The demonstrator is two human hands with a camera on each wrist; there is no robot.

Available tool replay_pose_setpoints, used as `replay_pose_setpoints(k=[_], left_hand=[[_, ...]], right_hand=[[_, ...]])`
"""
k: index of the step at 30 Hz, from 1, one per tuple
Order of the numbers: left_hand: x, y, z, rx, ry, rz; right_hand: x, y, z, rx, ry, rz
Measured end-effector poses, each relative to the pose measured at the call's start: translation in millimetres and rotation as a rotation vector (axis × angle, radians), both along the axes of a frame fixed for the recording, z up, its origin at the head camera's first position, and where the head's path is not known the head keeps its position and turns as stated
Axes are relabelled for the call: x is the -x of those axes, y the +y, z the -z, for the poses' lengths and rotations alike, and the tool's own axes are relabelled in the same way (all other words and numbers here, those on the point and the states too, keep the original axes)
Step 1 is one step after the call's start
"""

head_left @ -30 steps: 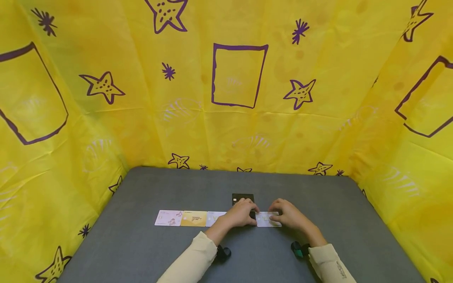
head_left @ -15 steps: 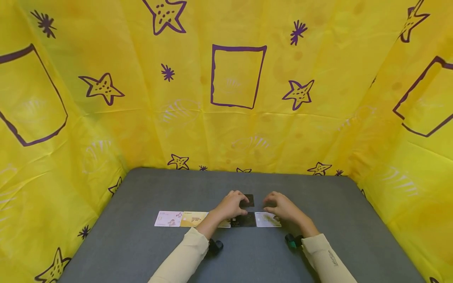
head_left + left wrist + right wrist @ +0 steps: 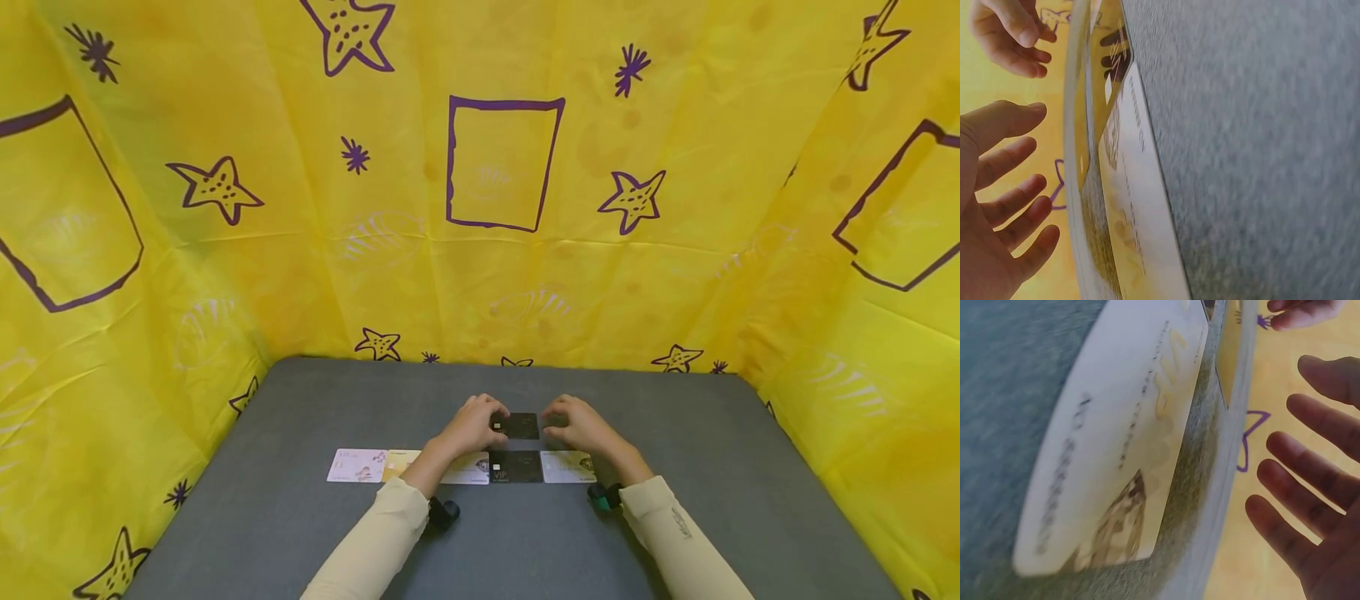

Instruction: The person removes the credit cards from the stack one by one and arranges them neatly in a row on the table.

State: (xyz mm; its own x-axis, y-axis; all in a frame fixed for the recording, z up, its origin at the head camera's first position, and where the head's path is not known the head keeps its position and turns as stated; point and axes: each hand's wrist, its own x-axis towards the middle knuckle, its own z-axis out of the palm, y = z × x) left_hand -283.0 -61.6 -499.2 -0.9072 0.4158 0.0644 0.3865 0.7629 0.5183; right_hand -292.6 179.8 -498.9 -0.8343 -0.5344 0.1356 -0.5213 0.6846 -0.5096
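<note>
In the head view a black card (image 3: 517,426) lies by itself behind a row of cards. My left hand (image 3: 472,425) is at its left end, fingertips overlapping that edge, while my right hand (image 3: 585,427) hovers just off its right end. Both wrist views show fingers spread and loosely bent, with nothing gripped. The row runs from a pink card (image 3: 357,466) through a yellow card (image 3: 401,460), partly hidden by my left forearm, and a pale card (image 3: 467,469) to a black VIP card (image 3: 515,467) and a white card (image 3: 567,467). The white card (image 3: 1110,456) has gold lettering.
A grey table (image 3: 300,542) carries the cards. Yellow fabric (image 3: 510,292) with purple starfish drawings walls in the back and both sides. Dark straps with small camera mounts (image 3: 600,497) sit at the wrists, low over the table.
Both hands have moved back and left, off the front row to the ends of the rear black card. The front black card, earlier covered by my left hand, now shows fully.
</note>
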Motion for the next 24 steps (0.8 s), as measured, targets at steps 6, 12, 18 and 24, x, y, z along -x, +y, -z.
replay_pose_setpoints(k=[6, 12, 18, 24], left_hand=[[6.5, -8, 2.0, -0.023, -0.03, -0.028], [11.2, -13, 1.6, -0.017, -0.051, -0.025], [15.8, -13, 6.4, -0.01, -0.081, -0.01], [15.1, -9, 9.1, -0.019, -0.111, -0.003]], right_hand=[[4.7, -9, -1.2, -0.005, -0.012, -0.005], [11.8, -21, -2.8, -0.024, -0.02, -0.003], [16.2, -32, -2.8, -0.051, -0.084, -0.004], [18.1, -40, 0.9, -0.093, -0.109, -0.013]])
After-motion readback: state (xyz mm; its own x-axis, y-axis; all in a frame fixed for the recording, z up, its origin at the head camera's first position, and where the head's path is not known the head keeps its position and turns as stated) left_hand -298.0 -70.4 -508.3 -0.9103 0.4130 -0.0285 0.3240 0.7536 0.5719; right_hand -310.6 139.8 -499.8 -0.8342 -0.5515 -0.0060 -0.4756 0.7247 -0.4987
